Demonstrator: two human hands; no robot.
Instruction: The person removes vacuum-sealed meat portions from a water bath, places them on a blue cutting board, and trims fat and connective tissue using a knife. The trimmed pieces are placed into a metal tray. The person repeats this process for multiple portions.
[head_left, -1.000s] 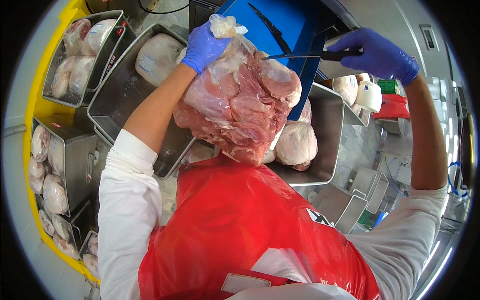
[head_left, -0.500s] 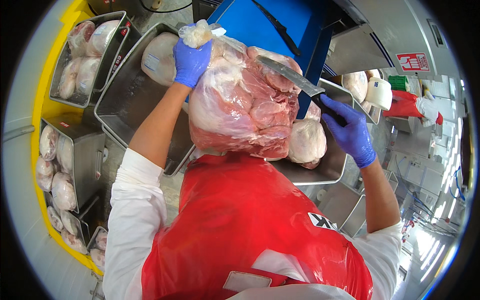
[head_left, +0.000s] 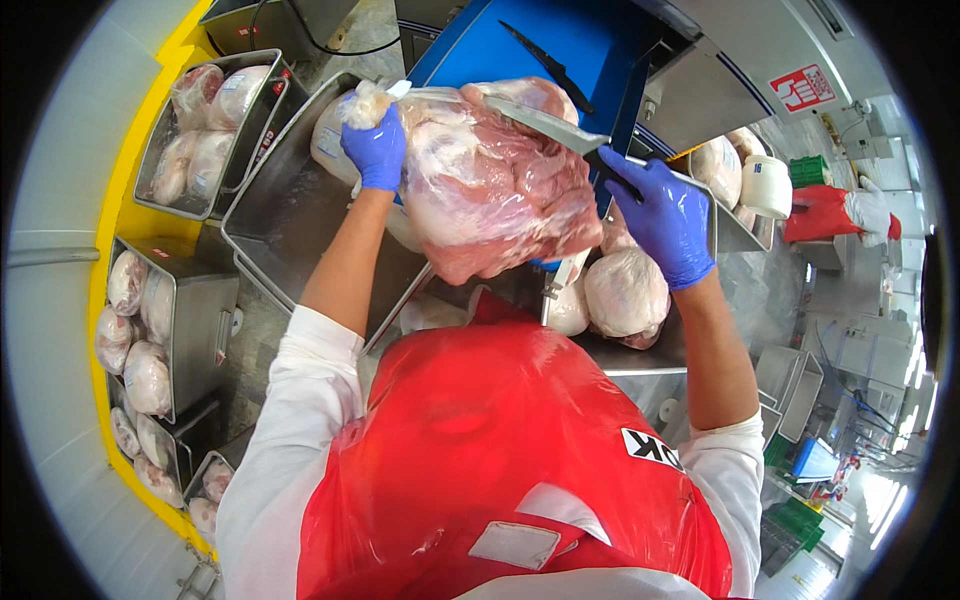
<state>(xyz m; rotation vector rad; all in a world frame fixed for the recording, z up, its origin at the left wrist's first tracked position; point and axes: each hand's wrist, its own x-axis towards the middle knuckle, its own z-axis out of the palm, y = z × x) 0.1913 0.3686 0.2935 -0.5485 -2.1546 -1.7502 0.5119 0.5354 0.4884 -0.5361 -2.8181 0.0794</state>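
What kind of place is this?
It looks like a meat-cutting room. There's a big piece of raw meat, a long knife in the right hand, and metal bins holding more meat pieces.

On our blue cutting board (head_left: 470,45) we see a black-handled knife (head_left: 556,73), handle toward the right edge, and a raw meat joint (head_left: 490,185) covering the near part.

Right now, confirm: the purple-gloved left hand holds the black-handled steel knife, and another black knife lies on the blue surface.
Wrong hand: the head view shows the purple-gloved right hand holding the black-handled steel knife. The rest stands.
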